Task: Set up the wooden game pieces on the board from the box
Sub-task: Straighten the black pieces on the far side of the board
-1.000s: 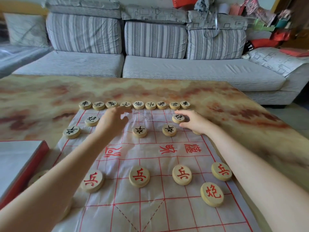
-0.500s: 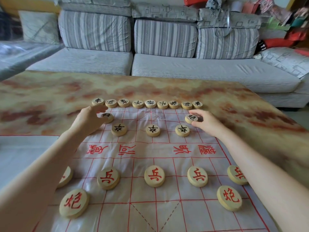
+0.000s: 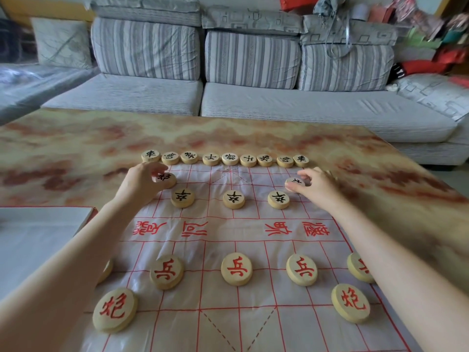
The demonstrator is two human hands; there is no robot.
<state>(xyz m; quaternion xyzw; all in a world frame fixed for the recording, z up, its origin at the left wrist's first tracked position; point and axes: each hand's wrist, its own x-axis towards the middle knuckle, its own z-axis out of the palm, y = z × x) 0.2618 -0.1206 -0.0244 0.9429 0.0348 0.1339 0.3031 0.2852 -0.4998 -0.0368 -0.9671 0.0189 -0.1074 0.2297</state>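
Note:
A plastic game board sheet (image 3: 243, 229) with red grid lines lies on the marbled table. Round wooden pieces with black characters form a far row (image 3: 229, 158), with three more (image 3: 233, 199) in front of it. Pieces with red characters (image 3: 236, 268) stand across the near half. My left hand (image 3: 142, 182) pinches a black-marked piece (image 3: 166, 179) at the board's far left. My right hand (image 3: 317, 185) pinches another black-marked piece (image 3: 294, 184) at the far right. Both pieces rest on the sheet.
The box (image 3: 38, 240), white with a red rim, sits at the left beside my left forearm. A grey striped sofa (image 3: 253, 97) runs behind the table (image 3: 76, 148). Clutter is piled at the sofa's right end.
My left hand has drawn back left from the far row onto the far-left piece. My right hand stays on the far-right piece. The camera has panned, so the box edge shows again.

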